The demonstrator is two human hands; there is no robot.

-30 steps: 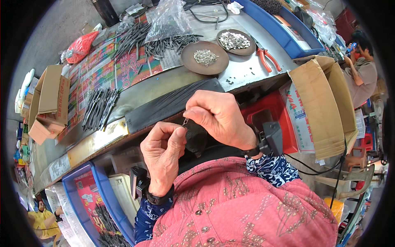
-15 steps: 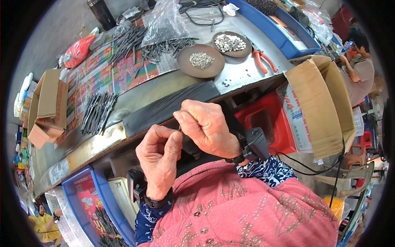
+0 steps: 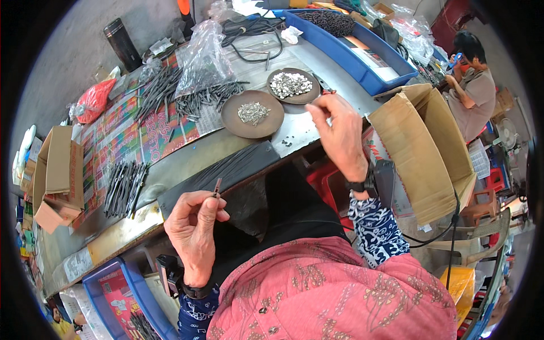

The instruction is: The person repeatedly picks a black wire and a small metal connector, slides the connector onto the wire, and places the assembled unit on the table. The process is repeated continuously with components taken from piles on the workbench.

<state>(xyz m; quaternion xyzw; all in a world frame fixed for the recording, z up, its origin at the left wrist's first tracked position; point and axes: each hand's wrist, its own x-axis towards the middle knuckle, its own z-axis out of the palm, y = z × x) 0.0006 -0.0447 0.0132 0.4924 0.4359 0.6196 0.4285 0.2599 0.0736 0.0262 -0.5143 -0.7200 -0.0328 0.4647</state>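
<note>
Between the thumb and forefinger of my left hand (image 3: 195,229) is a thin, dark, stick-like piece (image 3: 217,186), its tip pointing up. That hand is just in front of the bench edge, level with the black strip. My right hand (image 3: 340,133) reaches over the metal bench top, fingers curled over the red-handled pliers (image 3: 328,92). Only a small part of the pliers shows past the fingers. Left of it are two round brown dishes: one dish (image 3: 231,120) holds small silver pins, the other dish (image 3: 313,90) holds small shiny pieces.
A row of dark strips (image 3: 126,188) lies at the bench's left, and more dark strips (image 3: 161,90) lie under a clear bag (image 3: 207,59). An open carton (image 3: 419,147) stands right of my right arm. Blue trays (image 3: 391,86) are behind. Another person (image 3: 476,96) sits far right.
My hands were together over the bench edge and are now apart. The right moved right and away to the pliers; the left keeps the thin piece. The view shifted slightly.
</note>
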